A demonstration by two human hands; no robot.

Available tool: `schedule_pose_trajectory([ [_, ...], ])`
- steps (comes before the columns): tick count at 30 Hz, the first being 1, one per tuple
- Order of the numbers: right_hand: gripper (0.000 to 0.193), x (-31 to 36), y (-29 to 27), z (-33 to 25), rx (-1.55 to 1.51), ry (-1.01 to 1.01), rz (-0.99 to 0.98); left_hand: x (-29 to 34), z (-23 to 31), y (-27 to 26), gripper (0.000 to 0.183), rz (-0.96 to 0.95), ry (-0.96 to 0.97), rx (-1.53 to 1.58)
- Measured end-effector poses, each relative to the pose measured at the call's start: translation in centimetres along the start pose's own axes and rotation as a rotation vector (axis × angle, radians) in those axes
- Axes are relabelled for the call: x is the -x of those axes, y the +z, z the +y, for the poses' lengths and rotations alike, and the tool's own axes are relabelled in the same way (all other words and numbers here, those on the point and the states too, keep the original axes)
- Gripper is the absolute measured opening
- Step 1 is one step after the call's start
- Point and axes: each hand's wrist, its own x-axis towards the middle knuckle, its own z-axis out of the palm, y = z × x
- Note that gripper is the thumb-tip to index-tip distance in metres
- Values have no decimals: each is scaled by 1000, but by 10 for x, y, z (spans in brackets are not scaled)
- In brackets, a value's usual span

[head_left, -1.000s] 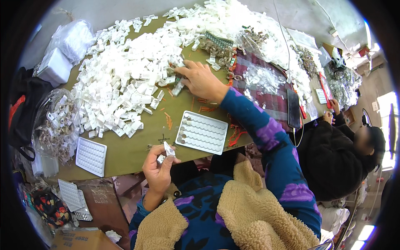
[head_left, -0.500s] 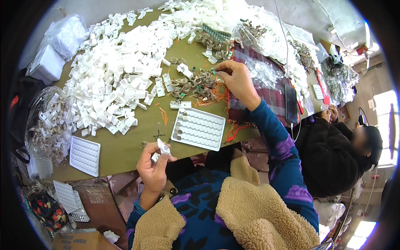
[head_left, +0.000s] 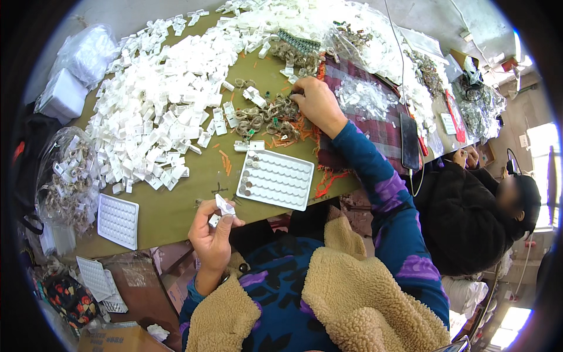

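Observation:
My left hand (head_left: 211,237) is closed round a small white plastic box (head_left: 224,206), its lid raised, near the table's front edge. Over the heap of brownish cord loops (head_left: 275,117), my right hand (head_left: 319,104) is bent down with its fingers drawn together; their tips are partly hidden, so what they hold, if anything, does not show. Between the hands lies a white tray (head_left: 281,179) with rows of round hollows, several small round discs sitting in its left end. A closed white box (head_left: 249,146) lies against the tray's far edge.
A big pile of white plastic boxes (head_left: 146,111) covers the table's left and back. Orange strips (head_left: 225,162) are scattered about. A plaid cloth (head_left: 366,117) bears clear plastic pieces and a phone (head_left: 410,141). Another white tray (head_left: 118,222) lies left. A person in black (head_left: 469,217) sits at right.
My right hand has shifted a little left and away over the cord loops, and the green bit seen at its fingertips no longer shows. My left hand keeps its hold on the white box.

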Motion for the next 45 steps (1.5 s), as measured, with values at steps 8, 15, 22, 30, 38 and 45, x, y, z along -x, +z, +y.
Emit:
schedule_pose_trajectory([
  [8,14,5,-32,-18,-814,69,187,-3,5,4,22,24,-30,64],
  [15,15,6,-48,-35,-974,-60,322,-9,12,6,22,41,-94,257],
  [22,17,1,-34,-32,-445,-184,444,-8,16,15,23,28,-89,329],
  [30,17,5,-30,-45,-779,-127,208,-17,34,23,21,-5,-56,342],
  [38,15,56,-35,-96,-1291,-69,13,-42,40,38,24,39,2,384],
  [45,16,111,-31,-120,-1426,59,-15,-30,34,45,26,-57,-112,506],
])
